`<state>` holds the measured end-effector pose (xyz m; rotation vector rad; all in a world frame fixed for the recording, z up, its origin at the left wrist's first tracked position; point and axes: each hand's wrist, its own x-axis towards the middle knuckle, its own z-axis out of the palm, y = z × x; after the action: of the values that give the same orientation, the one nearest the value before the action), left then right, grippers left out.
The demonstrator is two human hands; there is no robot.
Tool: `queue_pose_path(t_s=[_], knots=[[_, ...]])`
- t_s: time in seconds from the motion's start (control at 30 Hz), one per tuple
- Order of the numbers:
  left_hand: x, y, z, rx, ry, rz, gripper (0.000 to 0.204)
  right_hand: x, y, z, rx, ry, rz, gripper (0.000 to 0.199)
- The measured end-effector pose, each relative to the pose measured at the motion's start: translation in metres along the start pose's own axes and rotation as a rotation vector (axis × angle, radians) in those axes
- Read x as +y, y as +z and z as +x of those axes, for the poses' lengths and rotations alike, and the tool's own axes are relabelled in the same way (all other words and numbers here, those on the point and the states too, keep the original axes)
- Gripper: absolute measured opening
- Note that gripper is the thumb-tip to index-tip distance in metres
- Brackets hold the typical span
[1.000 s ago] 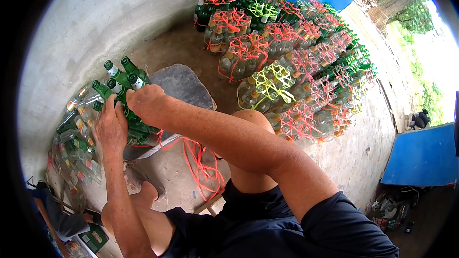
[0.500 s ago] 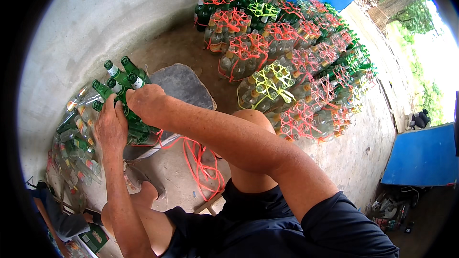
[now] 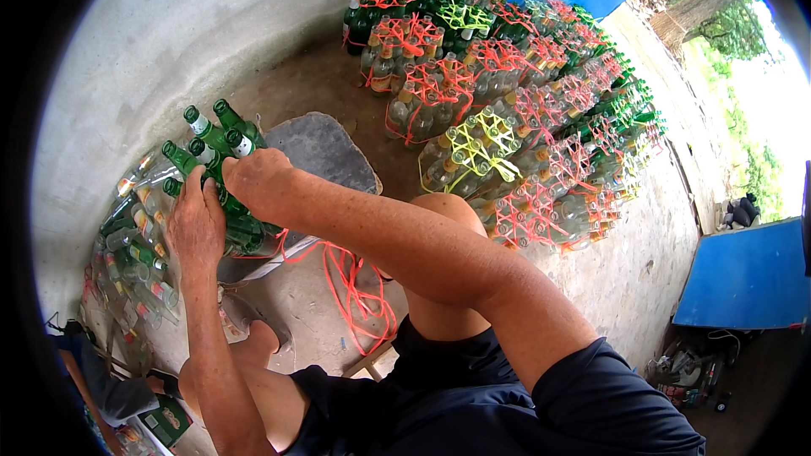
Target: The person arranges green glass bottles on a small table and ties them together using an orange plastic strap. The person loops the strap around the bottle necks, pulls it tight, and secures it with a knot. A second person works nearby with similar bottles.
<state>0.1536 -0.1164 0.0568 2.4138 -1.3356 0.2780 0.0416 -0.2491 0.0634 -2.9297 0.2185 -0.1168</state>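
A tight cluster of upright green glass bottles (image 3: 200,124) stands at the left, on a grey slab (image 3: 325,148). My left hand (image 3: 197,218) presses against the near left side of the cluster, its fingers closed at the bottle necks. Reaching across from the right, my right hand (image 3: 256,181) is closed among the necks, and its fingertips are mostly hidden. Red plastic twine (image 3: 359,295) trails from the base of the cluster over the slab's near edge to the floor.
Loose bottles (image 3: 139,266) lie piled left of my left forearm, by the grey wall (image 3: 211,25). Many bundles of clear and green bottles (image 3: 515,118), tied with red and yellow twine, cover the floor ahead and right. A blue panel (image 3: 743,279) stands at far right.
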Motion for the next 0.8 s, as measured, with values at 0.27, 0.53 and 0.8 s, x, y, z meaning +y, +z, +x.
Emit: queue_pose_path(t_s=[0.27,0.53,0.8], knots=[[0.0008,-0.0008,-0.0004,0.004,0.001,0.005,0.031,0.0,0.0025,0.0012,0.003,0.004,0.0,0.029],[0.0007,-0.001,0.0,-0.007,0.004,0.007,0.031,0.0016,0.0055,0.0018,0.022,-0.002,-0.01,0.029],[-0.0006,0.0003,-0.0009,0.02,0.017,0.001,0.031,0.0015,0.0066,0.0017,0.027,-0.008,-0.017,0.03]])
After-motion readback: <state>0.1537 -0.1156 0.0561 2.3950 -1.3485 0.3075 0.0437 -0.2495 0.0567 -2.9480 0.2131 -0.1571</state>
